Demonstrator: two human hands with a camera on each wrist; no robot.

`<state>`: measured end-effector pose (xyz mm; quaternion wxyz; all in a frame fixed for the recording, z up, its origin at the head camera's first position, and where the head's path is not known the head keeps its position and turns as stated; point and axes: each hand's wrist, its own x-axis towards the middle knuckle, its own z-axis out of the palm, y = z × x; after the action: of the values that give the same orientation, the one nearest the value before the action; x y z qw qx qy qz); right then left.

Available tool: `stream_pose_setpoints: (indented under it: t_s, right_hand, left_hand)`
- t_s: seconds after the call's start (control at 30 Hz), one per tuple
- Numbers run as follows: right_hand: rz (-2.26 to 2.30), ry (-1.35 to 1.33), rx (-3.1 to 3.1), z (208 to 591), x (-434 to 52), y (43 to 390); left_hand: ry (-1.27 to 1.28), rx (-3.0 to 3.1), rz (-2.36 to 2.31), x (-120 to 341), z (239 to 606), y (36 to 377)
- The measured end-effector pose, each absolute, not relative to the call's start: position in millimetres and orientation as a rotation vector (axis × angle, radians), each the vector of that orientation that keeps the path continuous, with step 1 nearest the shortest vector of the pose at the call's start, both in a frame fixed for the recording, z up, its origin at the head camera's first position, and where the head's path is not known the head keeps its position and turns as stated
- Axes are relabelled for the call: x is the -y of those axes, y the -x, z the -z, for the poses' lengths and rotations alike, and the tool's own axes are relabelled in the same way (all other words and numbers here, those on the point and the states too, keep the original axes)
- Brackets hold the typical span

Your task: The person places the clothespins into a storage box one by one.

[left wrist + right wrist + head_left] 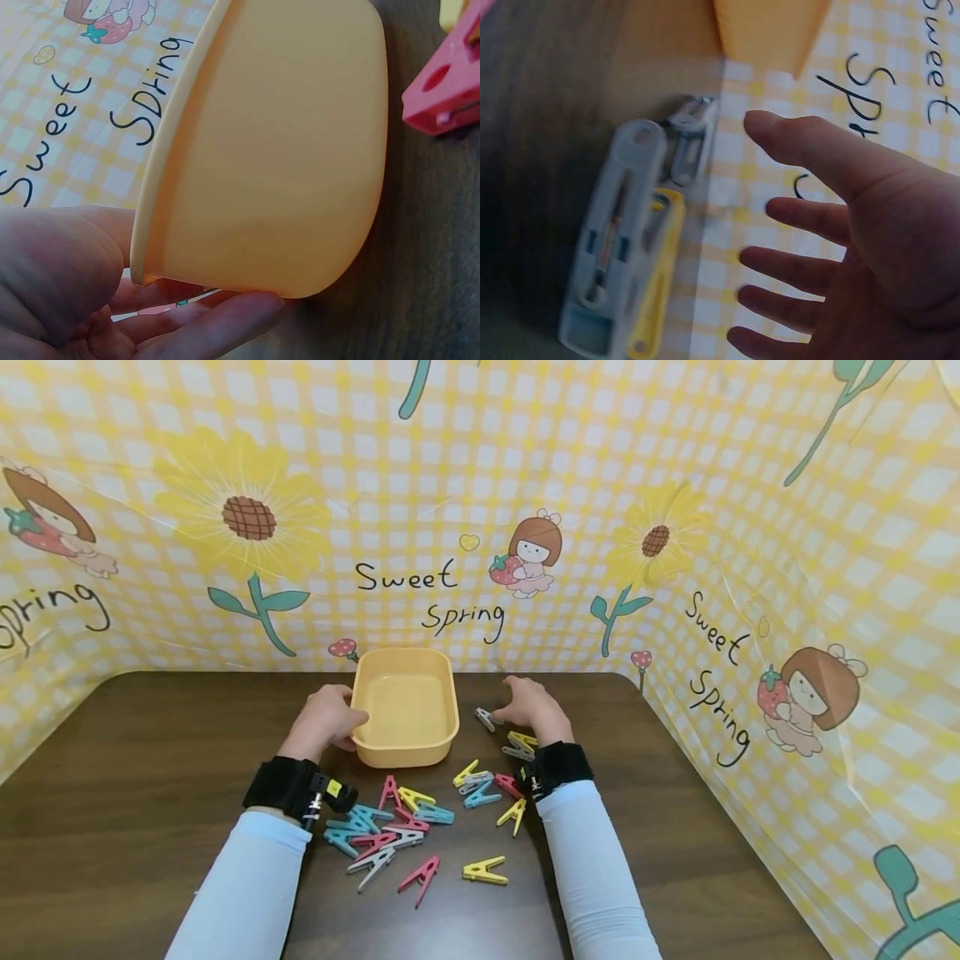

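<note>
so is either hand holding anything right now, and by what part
The left hand grips the yellow tub by its left rim. The right hand holds nothing; its fingers are spread open beside a grey clothespin.

You can read "Sweet Spring" in black curly letters on the yellow checked plastic sheet (480, 527) behind the desk. It shows again on the right side, and "pring" shows at the far left.

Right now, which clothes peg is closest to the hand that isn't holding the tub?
The grey peg lying alone beside the yellow tub, just off the right hand. The other pegs lie nearer the person, by the wrists.
</note>
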<state>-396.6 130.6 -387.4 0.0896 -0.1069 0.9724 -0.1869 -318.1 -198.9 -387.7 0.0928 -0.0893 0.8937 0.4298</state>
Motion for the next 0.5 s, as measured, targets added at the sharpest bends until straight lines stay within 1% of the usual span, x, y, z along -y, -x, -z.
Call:
stream_pose_setpoints:
  t_s: [0.23,0.5]
  right_hand:
    - [0.479,0.334,-2.811,396.2,-124.9,395.0]
    - [0.468,0.352,-2.826,394.9,-122.4,393.0]
  left_hand:
    - [0.255,-2.642,-1.275,198.0,387.5,317.9]
    - [0.274,-2.639,-1.274,197.3,385.4,315.8]
